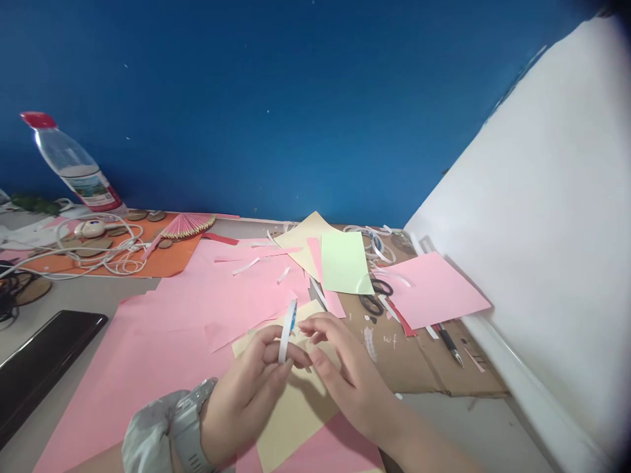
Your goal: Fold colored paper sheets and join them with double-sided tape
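Note:
My left hand (256,374) grips a narrow white tape roll (285,338), held upright and seen almost edge-on, with blue on its inner side. The thumb and fingers press around the roll's lower part. Just to the right, my right hand (340,368) has curved fingers and its thumb apart from them; I see nothing between them. Its thumb tip is close to the left fingertips, but whether they touch I cannot tell. Beneath both hands lies a pale yellow paper sheet (290,420), over pink paper.
Large pink sheets (162,341) cover the middle left. Behind are a green sheet (346,263), black-handled scissors (373,303) and a pink sheet (436,292). A pen (451,347) rests on cardboard (394,368). At left are a black phone-like object (49,368), cables, a pink fan (190,225) and a bottle (81,171).

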Motion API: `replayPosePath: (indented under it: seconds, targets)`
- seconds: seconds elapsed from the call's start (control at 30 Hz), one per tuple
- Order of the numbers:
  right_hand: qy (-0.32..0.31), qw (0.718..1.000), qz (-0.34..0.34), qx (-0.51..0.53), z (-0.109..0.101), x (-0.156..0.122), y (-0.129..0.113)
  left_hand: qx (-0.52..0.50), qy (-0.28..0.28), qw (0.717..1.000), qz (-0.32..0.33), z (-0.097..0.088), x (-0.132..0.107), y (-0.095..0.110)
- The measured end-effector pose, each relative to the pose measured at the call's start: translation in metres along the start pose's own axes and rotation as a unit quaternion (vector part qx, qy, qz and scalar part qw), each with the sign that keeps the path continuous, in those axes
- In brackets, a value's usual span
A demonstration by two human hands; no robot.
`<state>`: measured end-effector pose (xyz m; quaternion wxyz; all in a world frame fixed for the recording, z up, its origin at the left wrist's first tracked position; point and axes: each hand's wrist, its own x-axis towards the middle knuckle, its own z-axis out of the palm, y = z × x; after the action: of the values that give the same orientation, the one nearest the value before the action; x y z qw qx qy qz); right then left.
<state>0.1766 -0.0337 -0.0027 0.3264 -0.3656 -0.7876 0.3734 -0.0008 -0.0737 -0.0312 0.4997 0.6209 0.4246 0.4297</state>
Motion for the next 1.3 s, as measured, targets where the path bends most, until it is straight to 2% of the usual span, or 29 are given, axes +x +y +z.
replayPosePath:
  seconds: [0.13,0.27,0.37,0.47,0.57,0.9,1.17,1.3]
  targets:
    - [-0.022,0.999,0.014,0.042,-0.002,0.0,0.002,0.022,-0.039,0.999,-0.016,-0.003,0.002,0.003]
    - [-0.017,0.999,-0.029,0.029,0.003,-0.004,0.001,0.167,-0.013,0.986,0.018,-0.005,0.001,0.006]
    - [-0.029,0.997,-0.062,0.033,0.006,-0.006,0.0,0.222,0.0,0.973,0.062,-0.005,0.001,0.009]
    - [-0.006,0.998,-0.05,0.024,0.008,-0.008,0.002,0.229,-0.017,0.969,0.088,-0.004,0.002,0.01]
    - [0.024,0.999,-0.044,-0.002,0.009,-0.011,0.006,0.252,-0.033,0.964,0.077,-0.003,0.003,0.01]
    - [0.011,0.998,-0.058,0.02,0.01,-0.01,0.004,0.306,-0.02,0.951,0.042,-0.002,0.001,0.01]
    - [0.003,0.997,-0.079,0.006,0.008,-0.009,0.003,0.317,-0.024,0.947,0.045,-0.002,0.002,0.01]
    - [0.005,0.995,-0.099,-0.017,0.004,-0.008,0.003,0.341,0.002,0.937,0.083,-0.001,0.001,0.011]
